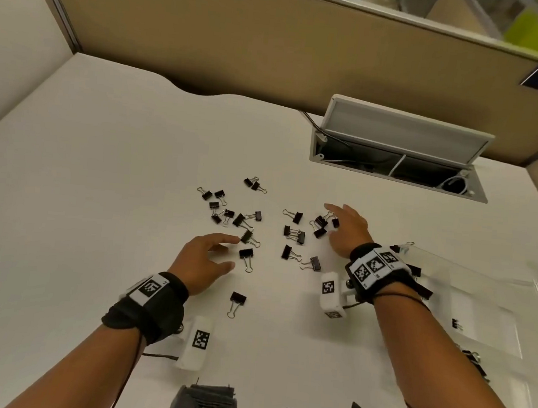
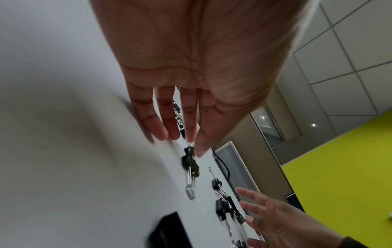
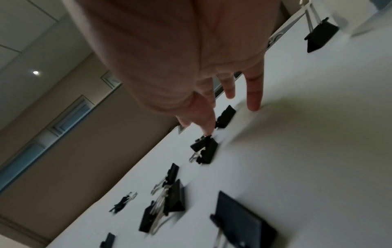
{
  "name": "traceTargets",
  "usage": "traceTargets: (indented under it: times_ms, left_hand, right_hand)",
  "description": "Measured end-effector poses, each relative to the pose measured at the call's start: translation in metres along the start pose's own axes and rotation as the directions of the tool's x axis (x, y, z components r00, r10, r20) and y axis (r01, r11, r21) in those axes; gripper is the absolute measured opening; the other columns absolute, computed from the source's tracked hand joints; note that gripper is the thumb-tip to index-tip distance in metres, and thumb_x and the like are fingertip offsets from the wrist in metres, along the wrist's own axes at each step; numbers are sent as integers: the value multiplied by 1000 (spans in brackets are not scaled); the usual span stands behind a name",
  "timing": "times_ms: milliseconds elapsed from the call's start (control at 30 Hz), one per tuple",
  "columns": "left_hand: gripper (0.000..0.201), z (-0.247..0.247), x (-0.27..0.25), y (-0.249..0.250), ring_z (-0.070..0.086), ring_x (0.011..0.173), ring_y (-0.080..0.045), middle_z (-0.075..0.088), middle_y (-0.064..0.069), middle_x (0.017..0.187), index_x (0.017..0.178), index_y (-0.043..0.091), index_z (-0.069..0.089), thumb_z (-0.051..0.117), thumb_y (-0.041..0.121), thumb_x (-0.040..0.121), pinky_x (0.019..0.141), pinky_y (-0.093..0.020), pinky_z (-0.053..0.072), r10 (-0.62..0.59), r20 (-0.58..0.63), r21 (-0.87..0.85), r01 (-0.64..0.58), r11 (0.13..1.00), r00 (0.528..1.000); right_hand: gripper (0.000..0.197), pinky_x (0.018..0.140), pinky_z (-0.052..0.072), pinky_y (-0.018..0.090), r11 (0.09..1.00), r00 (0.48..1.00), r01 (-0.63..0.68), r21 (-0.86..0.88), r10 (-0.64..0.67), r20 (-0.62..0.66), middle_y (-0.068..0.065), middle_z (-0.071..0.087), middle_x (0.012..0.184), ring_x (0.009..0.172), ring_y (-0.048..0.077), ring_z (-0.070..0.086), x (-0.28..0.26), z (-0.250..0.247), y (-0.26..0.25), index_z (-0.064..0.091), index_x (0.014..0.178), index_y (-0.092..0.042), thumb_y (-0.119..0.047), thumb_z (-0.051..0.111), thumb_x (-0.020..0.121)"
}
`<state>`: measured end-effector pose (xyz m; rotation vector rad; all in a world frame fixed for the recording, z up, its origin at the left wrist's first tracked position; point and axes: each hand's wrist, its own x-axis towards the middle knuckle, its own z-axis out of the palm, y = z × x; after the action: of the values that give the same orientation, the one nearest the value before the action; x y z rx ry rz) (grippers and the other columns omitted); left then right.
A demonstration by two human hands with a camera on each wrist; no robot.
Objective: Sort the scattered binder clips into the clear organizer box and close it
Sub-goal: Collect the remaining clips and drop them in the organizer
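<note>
both hands low over the white tabletop [image 1: 102,163], palms down, forearms reaching forward. left hand [image 1: 203,256] spread and holding nothing, index fingertip [image 2: 199,151] touching a small black binder clip with wire handles [image 1: 248,237], thumb apart near another clip [image 1: 246,256]. right hand [image 1: 347,228] spread too, empty, fingers [image 3: 206,124] over a cluster of clips [image 1: 321,224]. scattered black binder clips [image 1: 292,235] lying between and ahead of both hands. clear plastic organizer box [image 1: 480,307] flat on the tabletop right of the right wrist, lid open, a few clips inside.
</note>
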<state>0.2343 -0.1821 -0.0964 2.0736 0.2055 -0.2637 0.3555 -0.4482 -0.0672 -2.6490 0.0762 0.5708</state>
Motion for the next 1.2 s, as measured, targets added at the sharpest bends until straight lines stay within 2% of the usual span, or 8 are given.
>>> traceTargets:
  times_ms: [333,433,500,600,700,867,1100,1200]
  left_hand:
    - [26,14,-9,12,56,92,-3,59,11,106,103,32,62,70,19,82,71,-12,37,77,-59,25,-75,997,995]
    - [32,23,-11,18,57,97,-3,59,11,111,112,31,61,66,16,84,71,-15,43,92,37,16,-92,996,995]
    - [42,29,-11,20,57,103,-7,57,8,116,120,33,58,63,11,85,70,-18,50,79,121,39,-84,996,989]
    - [57,35,-9,28,55,108,-12,53,3,123,131,31,50,59,2,84,78,-25,55,44,194,91,-62,994,980]
    - [70,39,-3,42,49,113,-12,47,0,135,143,27,37,51,-5,82,93,-24,43,20,264,186,-71,980,964]
    - [78,46,10,50,40,132,-20,40,-6,146,146,29,29,49,-3,78,107,-37,39,-38,343,321,-79,944,939]
    - [66,52,-11,49,53,117,-11,58,4,129,134,32,50,47,-5,79,103,-28,41,19,443,331,-183,926,896]
    - [61,39,-21,42,54,90,-2,54,9,115,130,33,54,50,-3,81,79,-16,44,42,333,248,-130,960,942]
  right_hand:
    - [57,109,29,32,965,968,226,-135,-207,138,5,32,145,132,27,26,-64,32,4,50,134,-26,4,50,86]
    - [65,108,31,27,969,951,247,-8,-241,191,2,38,143,131,21,35,-92,33,19,43,138,-28,10,45,86]
    - [61,100,35,21,974,975,178,142,-194,105,1,43,140,122,14,44,-104,25,30,44,138,-28,9,45,88]
    - [55,89,35,18,981,994,104,165,-107,11,1,48,134,106,7,48,-114,21,44,45,136,-27,-6,61,88]
    - [72,84,37,17,991,988,74,113,-88,124,-1,48,124,99,7,50,-125,31,47,40,139,-28,-23,76,77]
    - [82,83,38,16,986,981,84,145,-108,162,-3,42,122,99,7,48,-129,50,37,35,141,-31,-19,79,73]
    - [58,95,38,19,984,980,159,84,-168,111,3,42,129,114,12,47,-106,39,19,42,138,-25,2,51,87]
    - [61,100,40,27,983,977,182,35,-185,109,6,42,129,119,19,46,-86,35,4,43,137,-26,5,45,85]
